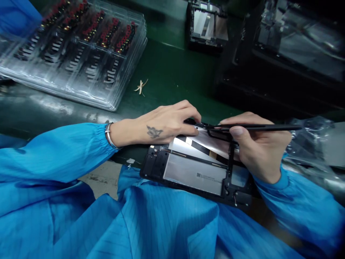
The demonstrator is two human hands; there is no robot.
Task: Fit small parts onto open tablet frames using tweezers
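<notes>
My right hand (258,151) is closed around black tweezers (256,127), thumb pressed on top, the tool lying nearly level with its tips pointing toward my left hand. The tips sit at the far edge of the opened tablet frame (194,169), where a small black part is pinched; I cannot tell exactly what that part is. My left hand (161,126) rests palm down on that same far edge, fingers curled and pressing right where the tweezer tips meet, touching the frame but not gripping it in a fist. A metal bracelet (109,135) rings that wrist, just clear of the blue sleeve (54,154).

The tablet frame lies open-side up on the near edge of the green table (167,68), half over my lap, showing silver plates and a dark strip crossing them.

Beyond the frame, to the far left, a stack of clear plastic trays (78,50) holds rows of small red and black parts. Between the trays and the frame lies a small pale scrap (140,86). Straight beyond the frame stands another dark device shell (206,25). Just right of the frame, crumpled clear plastic wrap (309,144) lies beside my right wrist.
</notes>
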